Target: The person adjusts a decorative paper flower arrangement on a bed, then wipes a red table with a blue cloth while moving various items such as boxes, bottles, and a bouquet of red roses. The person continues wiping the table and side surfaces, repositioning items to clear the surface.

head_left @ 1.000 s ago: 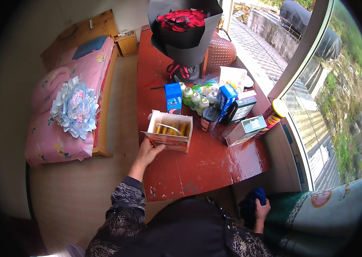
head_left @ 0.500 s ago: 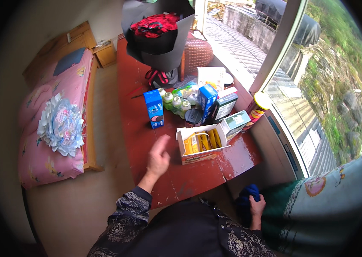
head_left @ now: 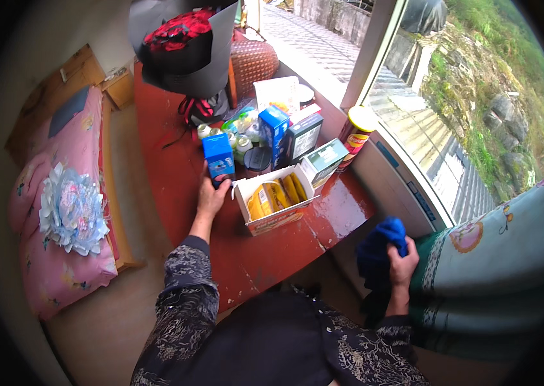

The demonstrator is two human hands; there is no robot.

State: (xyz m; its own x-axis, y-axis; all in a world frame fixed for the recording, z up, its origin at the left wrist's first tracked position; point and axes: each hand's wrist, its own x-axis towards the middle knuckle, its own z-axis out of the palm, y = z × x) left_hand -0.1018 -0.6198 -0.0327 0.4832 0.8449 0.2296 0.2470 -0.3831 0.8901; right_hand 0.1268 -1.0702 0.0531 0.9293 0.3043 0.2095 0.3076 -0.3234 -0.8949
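My left hand point(head_left: 210, 196) is closed around the lower part of an upright blue box point(head_left: 218, 153), thumb on its right side. Whether the box's base touches the red table point(head_left: 233, 251) is hidden. Just right of this hand stands an open carton point(head_left: 276, 222) with yellow packets point(head_left: 271, 196) in it. Beyond the table's front right edge, my right hand point(head_left: 403, 264) grips a bunched dark blue cloth point(head_left: 381, 248), which hangs down beside the curtain.
Behind the carton crowd a dark-lidded jar point(head_left: 258, 159), small bottles point(head_left: 243, 145), another blue box point(head_left: 274, 132), a dark green box point(head_left: 302, 136), a pale green box point(head_left: 323, 161) and a yellow-lidded canister point(head_left: 357, 135). A black-wrapped red bouquet point(head_left: 185, 64) stands farther back. Right is a curtain point(head_left: 491, 257).
My left hand has reached forward and left and closed on the blue box. My right hand has risen somewhat with the blue cloth still in it. The whole view has shifted.
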